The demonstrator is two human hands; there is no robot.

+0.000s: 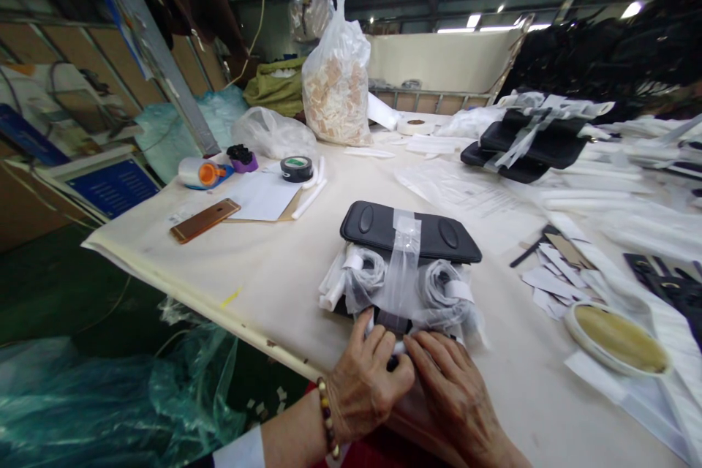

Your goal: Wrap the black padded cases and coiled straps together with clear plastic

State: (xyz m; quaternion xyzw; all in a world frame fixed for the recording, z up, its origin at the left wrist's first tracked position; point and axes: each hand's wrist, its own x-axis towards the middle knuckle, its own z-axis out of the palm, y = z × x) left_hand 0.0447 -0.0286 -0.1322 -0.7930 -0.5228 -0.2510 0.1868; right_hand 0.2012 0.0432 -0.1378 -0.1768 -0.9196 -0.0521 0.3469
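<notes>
In the head view, a flat black leather-like bag (406,230) lies on the table, with two oval patches on its far panel. A strip of clear tape (404,252) runs down its middle. Coiled straps in clear plastic (366,274) sit on either side of the tape. My left hand (370,373), with a beaded bracelet at the wrist, has its fingers curled on the bag's near edge. Beside it, my right hand (453,387) bends its fingers close together over the same edge, its thumb hidden. Between the hands a bit of white wrapping and black material shows.
To the left lie a phone (205,221), white paper (260,195), black tape (297,169) and a tape roll (202,172). More wrapped black bags (526,142) are stacked at the back right. A round dish (617,338) and paper scraps (562,274) lie to the right.
</notes>
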